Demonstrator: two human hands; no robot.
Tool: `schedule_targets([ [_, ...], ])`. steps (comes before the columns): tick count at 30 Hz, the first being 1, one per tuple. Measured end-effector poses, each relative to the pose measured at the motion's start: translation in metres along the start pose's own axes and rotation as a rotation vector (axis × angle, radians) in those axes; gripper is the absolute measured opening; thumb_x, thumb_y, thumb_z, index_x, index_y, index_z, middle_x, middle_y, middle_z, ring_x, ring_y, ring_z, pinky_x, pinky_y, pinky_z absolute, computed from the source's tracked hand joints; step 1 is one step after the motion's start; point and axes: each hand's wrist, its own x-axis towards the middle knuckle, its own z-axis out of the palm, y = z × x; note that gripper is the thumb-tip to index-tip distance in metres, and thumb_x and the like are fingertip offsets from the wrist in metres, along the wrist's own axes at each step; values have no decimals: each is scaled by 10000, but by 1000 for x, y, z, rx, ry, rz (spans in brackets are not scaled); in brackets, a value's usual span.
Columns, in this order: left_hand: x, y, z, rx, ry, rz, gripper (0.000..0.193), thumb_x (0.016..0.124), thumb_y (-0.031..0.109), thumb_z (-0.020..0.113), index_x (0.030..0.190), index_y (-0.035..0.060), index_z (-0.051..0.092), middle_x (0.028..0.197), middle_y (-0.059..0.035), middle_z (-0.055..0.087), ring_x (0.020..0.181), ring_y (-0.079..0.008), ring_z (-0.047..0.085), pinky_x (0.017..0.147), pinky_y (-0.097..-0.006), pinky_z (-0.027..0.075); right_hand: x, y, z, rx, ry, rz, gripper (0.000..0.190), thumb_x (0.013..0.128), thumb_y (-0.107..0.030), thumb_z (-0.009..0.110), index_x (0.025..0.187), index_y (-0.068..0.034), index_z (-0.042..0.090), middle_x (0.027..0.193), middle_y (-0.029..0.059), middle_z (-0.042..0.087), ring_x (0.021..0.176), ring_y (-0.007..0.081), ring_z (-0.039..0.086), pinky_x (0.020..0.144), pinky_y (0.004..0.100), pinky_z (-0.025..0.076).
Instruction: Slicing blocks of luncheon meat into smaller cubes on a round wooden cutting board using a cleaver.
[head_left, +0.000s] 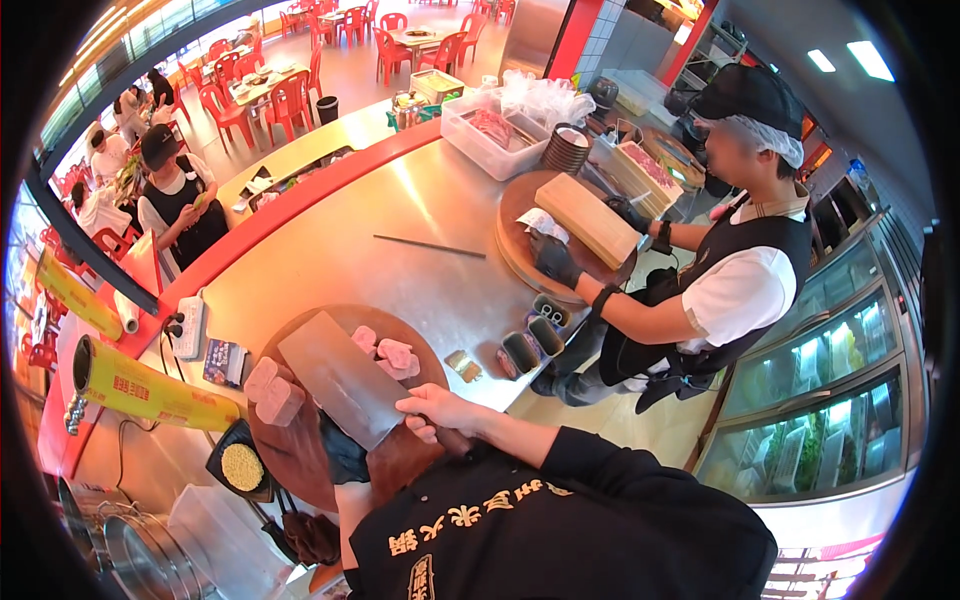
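My bare right hand (441, 411) grips the dark handle of a broad Chinese cleaver (341, 379). Its wide blade lies slanted above a round wooden chopping block (405, 465). My left hand (343, 448), in a black glove, is low on the block, partly covered by the blade, so its fingers are hidden. Left of the blade sit thick chunks of pink luncheon meat (276, 394). Smaller pink pieces (391, 356) are on the right side of the block. Whatever lies directly beneath the cleaver cannot be seen.
A co-worker (720, 277) in black gloves handles a wooden box (589, 217) on another round board (514, 247). A thin dark rod (429, 246) lies on the steel counter (337, 262). Plastic-wrap rolls (157, 382), a power strip (189, 326) and a noodle dish (241, 465) are left.
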Motion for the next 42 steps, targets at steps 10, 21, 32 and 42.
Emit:
schedule_targets([
  [10, -1, -21, -29, 17, -81, -44, 383, 985, 219, 494, 1320, 37, 529, 1353, -154, 564, 1223, -277, 539, 1022, -366, 431, -3, -10, 9, -16, 0, 37, 179, 1037, -211, 542, 900, -101, 512, 630, -34, 480, 478, 67, 437, 445, 244, 391],
  [21, -14, -24, -40, 108, -214, 5, 361, 986, 219, 505, 1294, 37, 554, 1324, -154, 587, 1184, -275, 566, 984, -358, 457, -2, -9, 6, -52, -35, 51, 180, 1040, -208, 542, 894, -109, 508, 617, -36, 471, 472, 67, 434, 441, 244, 379],
  [32, 0, -5, -73, 262, -328, 53, 340, 988, 219, 516, 1268, 38, 579, 1294, -154, 610, 1146, -273, 594, 946, -350, 483, -3, -9, 7, -50, -27, 60, 205, 1041, -219, 545, 871, -115, 493, 607, -37, 445, 470, 69, 419, 436, 248, 368],
  [42, 2, 28, -21, -68, 713, -444, 260, 1002, 232, 560, 1066, 18, 692, 992, -115, 725, 873, -224, 665, 777, -305, 504, -29, -38, -39, -69, 206, -142, 245, 1032, -199, 543, 822, -101, 465, 587, -6, 449, 432, 107, 436, 395, 279, 374],
])
